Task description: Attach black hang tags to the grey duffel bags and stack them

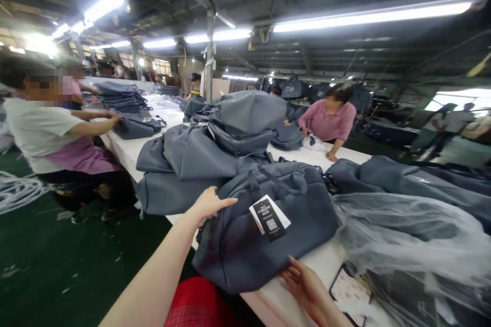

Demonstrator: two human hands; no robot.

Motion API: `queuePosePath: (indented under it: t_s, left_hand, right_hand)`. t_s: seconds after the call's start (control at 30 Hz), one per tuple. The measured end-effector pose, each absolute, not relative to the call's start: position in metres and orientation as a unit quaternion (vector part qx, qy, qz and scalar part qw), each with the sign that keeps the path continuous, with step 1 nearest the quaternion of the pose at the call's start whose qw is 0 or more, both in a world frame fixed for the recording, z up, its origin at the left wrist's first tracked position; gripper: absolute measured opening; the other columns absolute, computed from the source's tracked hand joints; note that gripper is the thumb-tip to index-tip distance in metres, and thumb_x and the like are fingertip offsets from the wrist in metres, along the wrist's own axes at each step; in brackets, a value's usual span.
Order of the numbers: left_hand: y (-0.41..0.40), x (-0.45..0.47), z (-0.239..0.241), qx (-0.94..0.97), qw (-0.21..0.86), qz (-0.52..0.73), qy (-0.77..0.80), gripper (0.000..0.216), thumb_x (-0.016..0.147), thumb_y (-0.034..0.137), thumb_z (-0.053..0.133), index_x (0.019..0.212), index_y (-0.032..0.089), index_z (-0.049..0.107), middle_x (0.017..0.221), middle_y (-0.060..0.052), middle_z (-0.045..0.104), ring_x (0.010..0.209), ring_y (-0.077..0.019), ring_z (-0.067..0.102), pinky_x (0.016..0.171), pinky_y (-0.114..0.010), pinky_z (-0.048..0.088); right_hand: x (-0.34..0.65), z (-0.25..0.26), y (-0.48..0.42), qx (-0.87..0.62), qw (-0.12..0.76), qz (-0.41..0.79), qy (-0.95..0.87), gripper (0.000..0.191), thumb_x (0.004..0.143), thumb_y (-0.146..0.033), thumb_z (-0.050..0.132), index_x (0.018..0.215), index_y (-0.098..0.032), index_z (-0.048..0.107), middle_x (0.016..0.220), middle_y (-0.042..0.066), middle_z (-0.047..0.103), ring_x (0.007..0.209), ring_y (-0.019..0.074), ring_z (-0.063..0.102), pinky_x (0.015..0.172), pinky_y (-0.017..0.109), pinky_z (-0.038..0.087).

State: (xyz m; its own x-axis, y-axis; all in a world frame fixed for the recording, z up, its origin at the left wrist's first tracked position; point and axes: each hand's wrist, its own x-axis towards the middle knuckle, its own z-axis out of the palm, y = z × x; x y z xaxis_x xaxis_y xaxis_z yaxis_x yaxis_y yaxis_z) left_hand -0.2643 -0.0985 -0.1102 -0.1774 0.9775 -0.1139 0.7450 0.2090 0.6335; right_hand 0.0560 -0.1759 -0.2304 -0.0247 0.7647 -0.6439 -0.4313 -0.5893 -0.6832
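A dark blue-grey duffel bag point(245, 250) lies in front of me, tilted, on the near edge of the white table. A black and white hang tag point(270, 218) rests on its front panel, below the carry handles point(274, 181). At the bag's upper left side is my left hand point(210, 203), one digit stretched to the right over the fabric and the others partly hidden. My right hand point(303, 282) is palm up at the lower edge of the bag, fingers apart, with a fingertip touching the fabric.
More blue-grey bags point(199, 150) are heaped behind. On the right lie clear plastic wrap point(414, 224), more bags point(383, 173) and a patterned flat item point(351, 288). Co-workers handle goods at the left point(57, 132) and across the table point(332, 117).
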Motion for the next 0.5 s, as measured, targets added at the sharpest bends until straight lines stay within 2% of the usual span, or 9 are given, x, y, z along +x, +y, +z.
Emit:
queuePosePath:
  t_s: [0.1, 0.2, 0.27, 0.33, 0.4, 0.5]
  left_hand:
    - [-0.079, -0.249, -0.108, 0.601, 0.275, 0.21, 0.721, 0.103, 0.057, 0.07, 0.069, 0.129, -0.001, 0.05, 0.132, -0.03, 0.053, 0.12, -0.0406, 0.054, 0.094, -0.041, 0.046]
    - [-0.091, -0.225, -0.107, 0.646, 0.297, 0.199, 0.675, 0.059, 0.064, 0.059, 0.068, 0.101, 0.013, 0.069, 0.104, -0.016, 0.072, 0.097, -0.0332, 0.067, 0.079, -0.035, 0.051]
    - [-0.106, -0.211, -0.105, 0.67, 0.29, 0.198, 0.654, 0.04, 0.067, 0.053, 0.066, 0.088, 0.019, 0.072, 0.092, -0.01, 0.074, 0.09, -0.0306, 0.069, 0.077, -0.034, 0.05]
    - [-0.114, -0.206, -0.104, 0.677, 0.262, 0.204, 0.657, 0.045, 0.065, 0.056, 0.067, 0.091, 0.02, 0.072, 0.102, -0.013, 0.072, 0.099, -0.0345, 0.065, 0.085, -0.038, 0.047]
    - [-0.11, -0.211, -0.104, 0.664, 0.255, 0.202, 0.674, 0.061, 0.06, 0.066, 0.067, 0.097, 0.017, 0.07, 0.111, -0.018, 0.069, 0.106, -0.0392, 0.062, 0.089, -0.043, 0.045]
    - [-0.089, -0.222, -0.106, 0.633, 0.304, 0.179, 0.689, 0.071, 0.058, 0.073, 0.063, 0.091, 0.01, 0.07, 0.098, -0.022, 0.071, 0.094, -0.0396, 0.067, 0.077, -0.042, 0.05]
  right_hand:
    - [0.059, -0.237, -0.176, -0.551, 0.43, 0.702, -0.14, 0.025, 0.068, -0.033, 0.077, 0.067, -0.015, 0.06, 0.067, 0.007, 0.067, 0.051, 0.013, 0.062, 0.049, 0.021, 0.052]
    - [0.062, -0.24, -0.177, -0.562, 0.436, 0.685, -0.157, 0.025, 0.067, -0.032, 0.077, 0.067, -0.017, 0.057, 0.062, 0.004, 0.063, 0.048, 0.0123, 0.061, 0.047, 0.02, 0.051]
    - [0.063, -0.241, -0.179, -0.565, 0.446, 0.673, -0.171, 0.025, 0.065, -0.031, 0.078, 0.069, -0.018, 0.057, 0.059, 0.001, 0.061, 0.048, 0.0127, 0.06, 0.046, 0.02, 0.051]
    - [0.063, -0.24, -0.18, -0.558, 0.454, 0.67, -0.181, 0.026, 0.064, -0.03, 0.079, 0.071, -0.019, 0.057, 0.056, -0.001, 0.058, 0.047, 0.0125, 0.06, 0.045, 0.02, 0.051]
    - [0.062, -0.239, -0.181, -0.55, 0.457, 0.673, -0.188, 0.027, 0.064, -0.031, 0.079, 0.071, -0.019, 0.056, 0.052, -0.003, 0.053, 0.045, 0.0108, 0.057, 0.043, 0.018, 0.05]
    - [0.06, -0.236, -0.18, -0.547, 0.461, 0.664, -0.218, 0.029, 0.068, -0.037, 0.078, 0.073, -0.019, 0.056, 0.052, -0.003, 0.053, 0.044, 0.0102, 0.054, 0.041, 0.018, 0.047]
